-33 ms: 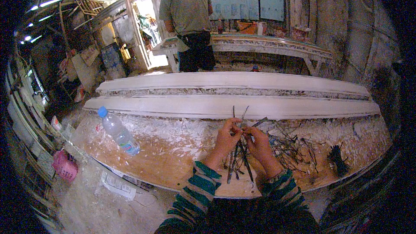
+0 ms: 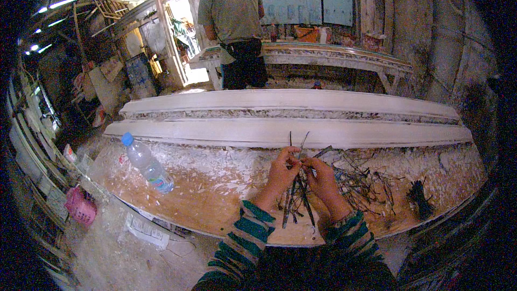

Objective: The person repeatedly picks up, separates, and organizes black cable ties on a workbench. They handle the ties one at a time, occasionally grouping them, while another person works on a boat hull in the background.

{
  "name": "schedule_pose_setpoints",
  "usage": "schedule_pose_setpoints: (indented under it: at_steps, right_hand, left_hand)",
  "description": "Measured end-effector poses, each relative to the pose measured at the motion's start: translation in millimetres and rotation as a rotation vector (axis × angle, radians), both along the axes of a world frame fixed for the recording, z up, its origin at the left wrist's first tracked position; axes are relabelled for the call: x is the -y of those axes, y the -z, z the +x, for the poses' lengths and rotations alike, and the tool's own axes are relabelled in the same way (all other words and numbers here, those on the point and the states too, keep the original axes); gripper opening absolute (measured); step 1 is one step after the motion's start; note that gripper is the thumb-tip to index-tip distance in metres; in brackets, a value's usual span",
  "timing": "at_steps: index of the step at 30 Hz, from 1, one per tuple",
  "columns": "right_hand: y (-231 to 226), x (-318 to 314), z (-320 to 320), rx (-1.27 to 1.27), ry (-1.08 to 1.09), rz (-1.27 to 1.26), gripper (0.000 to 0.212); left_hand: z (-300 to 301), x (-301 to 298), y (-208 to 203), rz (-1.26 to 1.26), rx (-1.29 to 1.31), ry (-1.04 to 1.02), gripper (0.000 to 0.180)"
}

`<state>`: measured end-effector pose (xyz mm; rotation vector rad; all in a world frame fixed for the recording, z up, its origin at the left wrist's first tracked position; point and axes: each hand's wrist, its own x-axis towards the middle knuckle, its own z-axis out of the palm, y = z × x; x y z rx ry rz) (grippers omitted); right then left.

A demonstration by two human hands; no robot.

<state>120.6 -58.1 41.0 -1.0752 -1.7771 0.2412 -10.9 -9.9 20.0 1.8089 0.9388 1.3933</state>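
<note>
Both my hands meet over the near part of a worktable (image 2: pixel 204 210), fingers closed. My left hand (image 2: pixel 284 168) pinches a few thin dark strips (image 2: pixel 289 208), whose ends stick out above and below the fingers. Close beside it on the right, my right hand (image 2: pixel 320 175) is also closed on the strips, its fingertips almost touching the left ones. What exactly lies between the fingertips is too small to make out. A loose tangle of similar dark strips (image 2: pixel 371 186) lies just right of my right hand, and a tied-looking dark bundle (image 2: pixel 419 198) rests farther right.
Two long white moulding-like lengths (image 2: pixel 226 132) lie across the table beyond my hands. A clear plastic bottle with a blue cap (image 2: pixel 144 160) lies at the left. A pink basket (image 2: pixel 81 205) is on the floor. Another person (image 2: pixel 232 16) stands at a bench (image 2: pixel 334 56) behind.
</note>
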Motion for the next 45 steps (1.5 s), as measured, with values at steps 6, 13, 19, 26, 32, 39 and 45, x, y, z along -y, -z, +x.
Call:
schedule_pose_setpoints:
  at_steps: [6,13,19,26,32,39,45]
  right_hand:
    - [2.3,-0.7,-2.4,-0.059,0.047,-0.027,0.021]
    - [0.2,1.4,-4.8,0.081,0.116,0.039,0.014]
    - [3.3,0.9,-7.8,-0.131,0.107,-0.054,0.007]
    - [9.9,-8.8,-5.2,-0.606,-0.155,-0.261,0.007]
    - [8.4,-11.1,1.8,-0.801,-0.239,-0.530,0.009]
    - [15.2,-17.1,7.4,-0.950,-0.347,-0.621,0.004]
    - [6.8,-10.5,8.4,-1.101,-0.412,-0.717,0.004]
  left_hand:
    - [4.8,3.1,-4.1,-0.124,0.185,0.076,0.039]
    - [1.8,-1.6,0.2,-0.350,0.339,0.179,0.039]
    - [3.3,-1.4,2.6,-0.421,0.451,0.248,0.040]
    - [9.7,-1.5,3.2,-0.176,0.310,0.172,0.041]
    - [7.8,5.1,-1.1,-0.152,0.260,0.149,0.041]
    - [10.5,7.8,-1.4,-0.154,0.376,0.251,0.043]
    - [10.1,4.4,2.1,-0.112,0.299,0.232,0.046]
